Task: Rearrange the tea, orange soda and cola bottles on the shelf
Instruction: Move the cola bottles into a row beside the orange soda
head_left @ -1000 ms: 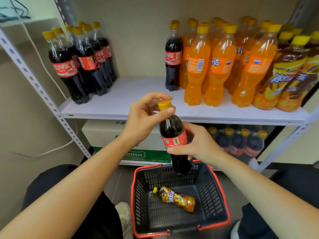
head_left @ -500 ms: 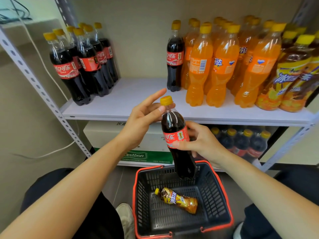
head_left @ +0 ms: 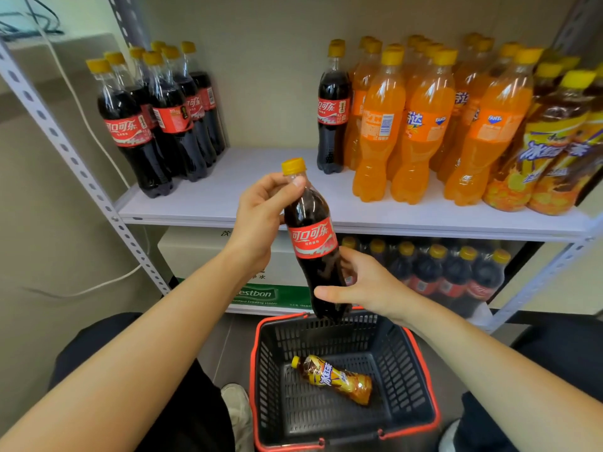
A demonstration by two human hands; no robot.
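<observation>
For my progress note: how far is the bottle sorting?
Done: cola group at the shelf's left, Fanta orange soda bottles and tea bottles at its right. In hand: left hand and right hand hold one cola bottle above the basket. To do: a stray cola bottle beside the orange sodas, a tea bottle lying in the basket.

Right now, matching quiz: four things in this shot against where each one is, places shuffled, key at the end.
Things:
1. held cola
2. lone cola
3. tea bottle
4. carton

Places:
A. lying in the basket
B. under the shelf
C. gripped by the left hand at the neck and the right hand lower down, above the basket
D. standing on the shelf, right beside the orange sodas

Pairs: 1-C, 2-D, 3-A, 4-B
</observation>
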